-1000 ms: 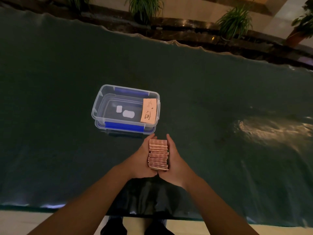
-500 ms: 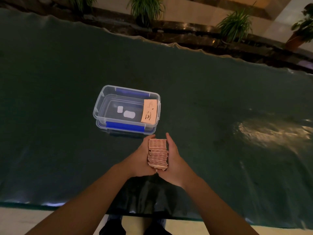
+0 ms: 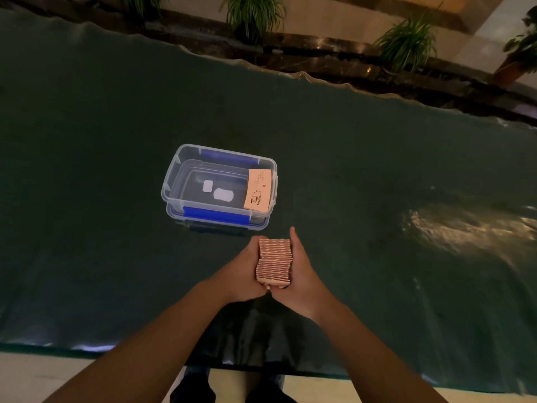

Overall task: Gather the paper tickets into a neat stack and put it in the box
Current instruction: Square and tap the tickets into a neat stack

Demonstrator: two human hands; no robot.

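Note:
A thick stack of pinkish paper tickets (image 3: 274,262) stands on edge between my palms, just above the dark table. My left hand (image 3: 243,273) presses its left side and my right hand (image 3: 302,274) presses its right side, fingers pointing away from me. Beyond my hands sits a clear plastic box (image 3: 174,181) with blue clips, open on top. A single orange ticket (image 3: 258,189) leans against the box's inner right wall.
The box rests on a dark green glossy table (image 3: 377,175) with a bright light reflection at the right. Potted plants (image 3: 252,13) line a ledge beyond the far edge. My feet show under the near edge.
The stack looks a little more squared between my palms. My hands have stayed in about the same place in front of the box.

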